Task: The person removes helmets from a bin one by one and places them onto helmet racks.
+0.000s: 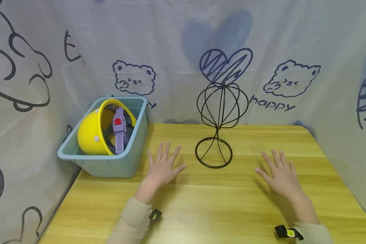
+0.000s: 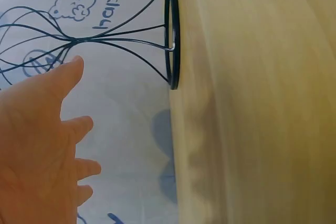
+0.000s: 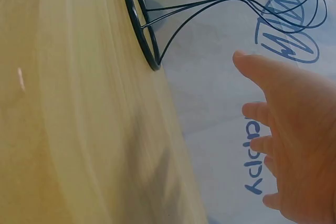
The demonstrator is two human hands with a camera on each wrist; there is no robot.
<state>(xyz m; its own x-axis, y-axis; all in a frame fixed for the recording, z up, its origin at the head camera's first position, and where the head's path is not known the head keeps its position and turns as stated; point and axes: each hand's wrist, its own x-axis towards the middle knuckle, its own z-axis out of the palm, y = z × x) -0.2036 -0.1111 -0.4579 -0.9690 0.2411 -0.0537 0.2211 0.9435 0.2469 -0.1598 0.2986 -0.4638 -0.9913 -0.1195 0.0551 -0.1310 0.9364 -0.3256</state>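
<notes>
A black wire stand [image 1: 217,128] with a round cage top and ring base stands upright at the middle back of the wooden table. To its left, my left hand [image 1: 162,168] hovers palm down with spread fingers, holding nothing. My right hand [image 1: 281,176] hovers likewise to the stand's right, its fingers also spread. Neither hand touches the stand; both wrist views show its wire base [image 2: 175,35] beyond the thumb. Left of my left hand is a blue-grey bin [image 1: 109,167] containing a yellow helmet [image 1: 91,134] and a purple watch-like toy [image 1: 119,130] with a red face.
The wooden table [image 1: 201,210] meets a white curtain [image 1: 170,44] with drawn bears and hearts at the back. Similar cloth hangs along both sides. Inside the helmet lies something dark, partly hidden. A black band with a small device sits on each wrist.
</notes>
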